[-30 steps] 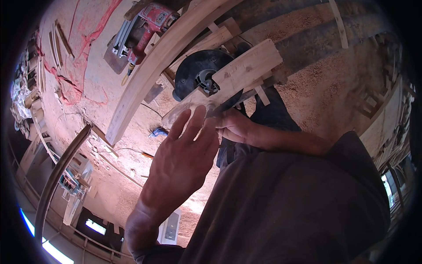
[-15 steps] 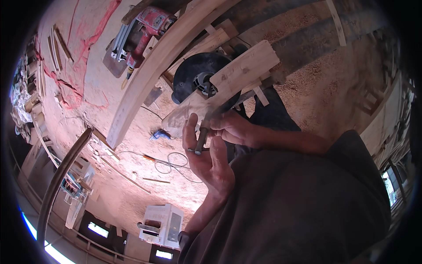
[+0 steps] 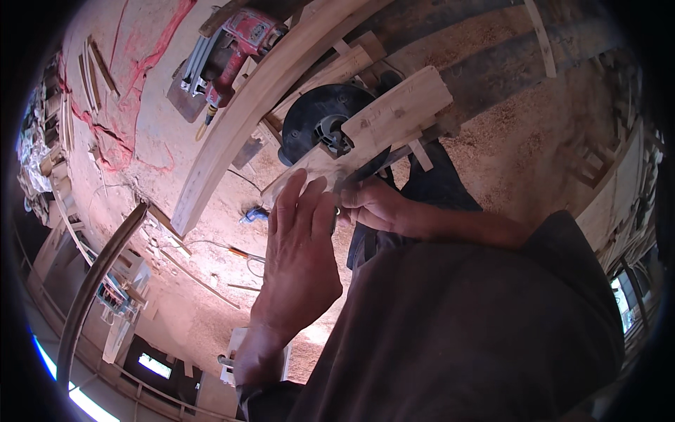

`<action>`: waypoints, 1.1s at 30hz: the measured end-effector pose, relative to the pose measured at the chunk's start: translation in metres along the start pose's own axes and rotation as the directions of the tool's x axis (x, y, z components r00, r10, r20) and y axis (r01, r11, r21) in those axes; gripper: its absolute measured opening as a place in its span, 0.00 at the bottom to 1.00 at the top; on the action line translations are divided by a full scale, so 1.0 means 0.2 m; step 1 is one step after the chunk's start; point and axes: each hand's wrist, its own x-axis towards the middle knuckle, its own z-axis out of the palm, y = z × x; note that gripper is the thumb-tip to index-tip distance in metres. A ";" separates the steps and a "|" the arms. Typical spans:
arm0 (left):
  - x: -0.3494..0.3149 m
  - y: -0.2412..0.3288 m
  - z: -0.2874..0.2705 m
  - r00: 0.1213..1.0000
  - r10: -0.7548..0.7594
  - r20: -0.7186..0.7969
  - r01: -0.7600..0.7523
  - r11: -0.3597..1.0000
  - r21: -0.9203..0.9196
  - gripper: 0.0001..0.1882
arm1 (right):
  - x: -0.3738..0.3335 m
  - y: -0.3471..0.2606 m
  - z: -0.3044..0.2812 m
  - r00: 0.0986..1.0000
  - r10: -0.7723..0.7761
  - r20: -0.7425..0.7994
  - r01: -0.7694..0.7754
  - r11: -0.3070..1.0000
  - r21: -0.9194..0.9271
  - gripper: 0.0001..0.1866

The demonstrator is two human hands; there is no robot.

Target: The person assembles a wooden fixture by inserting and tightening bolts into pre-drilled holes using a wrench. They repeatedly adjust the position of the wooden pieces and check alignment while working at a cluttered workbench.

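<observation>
Here, the right hand (image 3: 376, 204) has its fingers curled about a dark rod (image 3: 339, 185), which is blurred and partly hidden. Beside it is the left hand (image 3: 304, 225), its back turned up and its fingers nearly straight; whether they grip the rod too, I cannot tell. The rod is at the near side of a notched board (image 3: 397, 105), just beyond both hands. The board lies across a black disc (image 3: 302, 116), whose hub (image 3: 328, 130) shows beside the notch. Past the disc, a long beam (image 3: 232, 126) runs diagonally, and on its far side lies a red power tool (image 3: 242, 46). To the left of the hands, a blue tool (image 3: 253, 214) lies on the dusty floor (image 3: 204, 316), near an orange piece (image 3: 240, 252). The left forearm (image 3: 271, 337) partly covers a white box (image 3: 233, 343).
</observation>
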 end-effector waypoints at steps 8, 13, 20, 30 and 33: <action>0.06 -0.01 -0.08 0.963 0.214 0.162 -0.253 0.928 0.275 0.22 | 0.02 0.03 -0.04 0.998 -0.033 -0.054 0.034 0.999 0.009 0.08; -0.10 -0.14 0.15 0.924 0.009 -0.383 -0.021 0.999 -0.028 0.33 | -0.01 -0.01 -0.01 0.999 -0.010 -0.038 0.007 0.997 -0.081 0.11; -0.21 0.12 0.43 0.706 -0.707 -0.047 0.038 0.105 -0.994 0.32 | 0.00 0.00 -0.11 0.986 0.035 0.166 -0.005 0.984 -0.179 0.15; -0.05 0.27 0.41 0.650 -0.738 -0.183 -0.175 0.090 -0.981 0.26 | -0.07 -0.13 0.01 0.991 0.085 0.100 -0.089 0.995 0.037 0.29; -0.01 0.27 0.43 0.607 -0.766 -0.212 -0.234 0.083 -0.969 0.25 | -0.07 -0.09 0.08 0.997 -0.003 -0.076 0.004 1.000 0.009 0.29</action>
